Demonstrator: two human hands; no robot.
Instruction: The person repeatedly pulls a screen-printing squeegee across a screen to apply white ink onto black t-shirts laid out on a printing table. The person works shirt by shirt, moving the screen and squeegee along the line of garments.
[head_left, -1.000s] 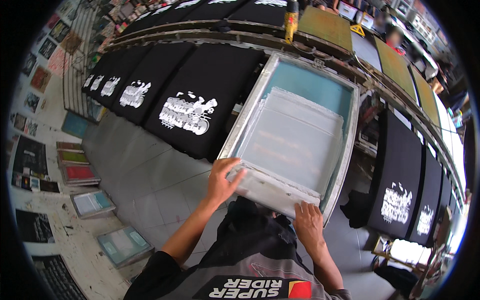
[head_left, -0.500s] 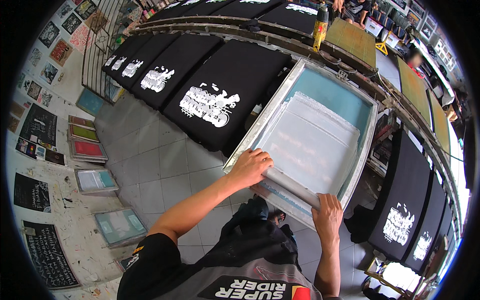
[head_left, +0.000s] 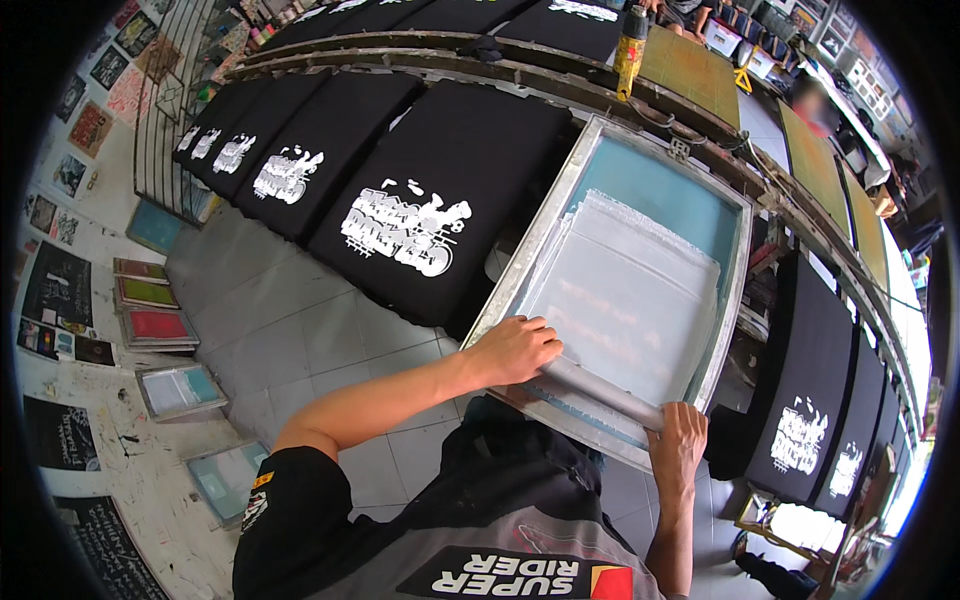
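A squeegee [head_left: 606, 394] with a long grey handle lies across the near end of a silkscreen frame [head_left: 735, 290]. My left hand [head_left: 518, 348] is closed round the handle's left end, and my right hand [head_left: 679, 442] grips its right end. Teal mesh [head_left: 665, 185] shows at the frame's far end. Over most of the rest spreads a whitish layer of ink [head_left: 630, 290], with faint pinkish marks beneath. The squeegee's blade edge is hidden under the handle. Whatever lies under the screen cannot be made out.
Black shirts with white prints [head_left: 400, 225] lie on boards to the left; more printed shirts [head_left: 800, 440] are at the right. A yellow spray can [head_left: 630, 55] stands on the rail beyond the frame. Other screens [head_left: 180, 390] lean along the left wall. Another person [head_left: 815, 105] is at the far right.
Both hands have drawn the squeegee slightly nearer to me along the screen, toward its near edge. The whole view has also shifted a little.
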